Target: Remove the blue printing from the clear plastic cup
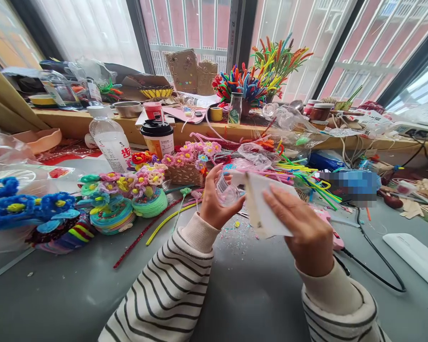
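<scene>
My left hand [216, 202] is wrapped round a small clear plastic bottle [227, 191] with a barcode and blue print, tipped toward the right. In my right hand [303, 223] is a flat white card-like piece [262, 202], held with the fingers across its face. The edge of this piece is close to the bottle's end; I cannot tell whether they touch. Beneath both hands, small glittery bits and shavings [235, 237] lie scattered on the grey table [249, 289]. Fuzzy pipe cleaners [314, 185] are heaped behind my right hand.
Pipe-cleaner flower pots [148, 202] line the left side, with a water bottle [109, 137] and a lidded paper cup [158, 138] behind. A pink glue gun [333, 230] and its black cable [381, 275] lie at right, near a white strip [413, 261]. The sill [199, 129] is crowded.
</scene>
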